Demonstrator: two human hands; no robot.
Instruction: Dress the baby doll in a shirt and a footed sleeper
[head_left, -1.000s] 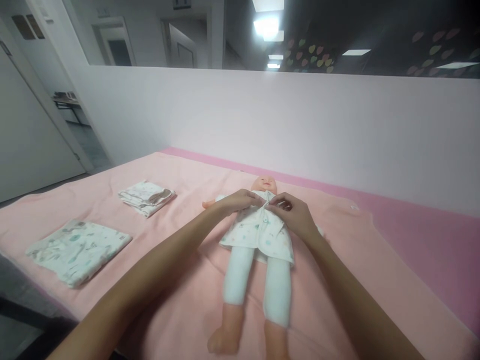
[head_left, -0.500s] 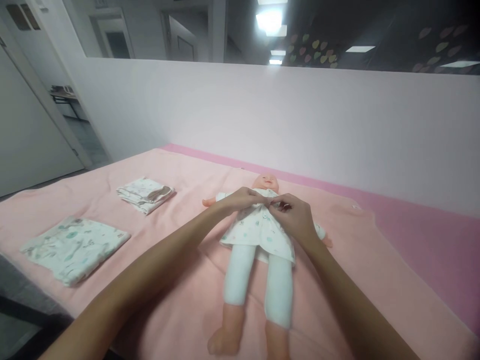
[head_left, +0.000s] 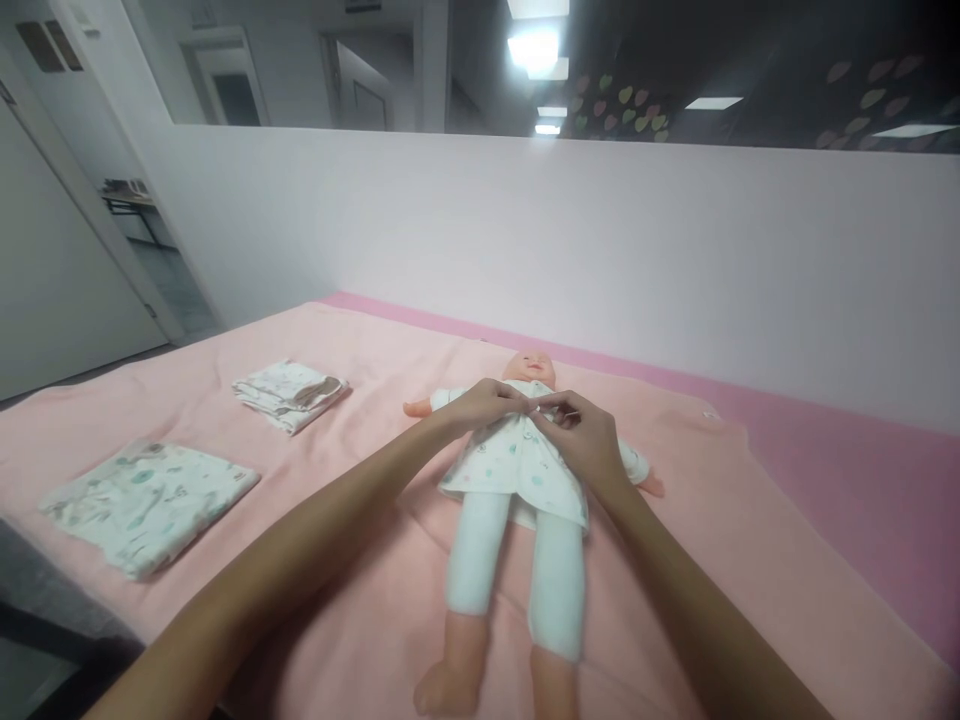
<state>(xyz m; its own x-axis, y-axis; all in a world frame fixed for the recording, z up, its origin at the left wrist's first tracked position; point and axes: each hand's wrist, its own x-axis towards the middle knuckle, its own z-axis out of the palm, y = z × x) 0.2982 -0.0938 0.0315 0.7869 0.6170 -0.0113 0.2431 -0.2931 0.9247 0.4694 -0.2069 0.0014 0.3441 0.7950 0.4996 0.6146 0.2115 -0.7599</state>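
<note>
A baby doll (head_left: 531, 368) lies on its back, head toward the wall, in white leggings (head_left: 477, 550) and a white patterned shirt (head_left: 517, 462). Over its chest, my left hand (head_left: 487, 404) pinches the shirt's front from the left. My right hand (head_left: 581, 430) meets it from the right, thumb and forefinger closed on the same part of the shirt. The fingertips of both hands nearly touch at the middle of the chest. Whatever small fastening sits between them is too small to make out. The doll's arms stretch out sideways, and its feet are bare.
A pink blanket (head_left: 360, 600) covers the bed under the doll. Two folded patterned cloths lie at left: a smaller one (head_left: 289, 390) farther back and a larger one (head_left: 157, 500) nearer. A white wall (head_left: 562, 250) with a window above it borders the far side.
Both hands stay at the shirt's chest with only slight finger movement; the right hand has shifted a little to the left. The view has tilted slightly.
</note>
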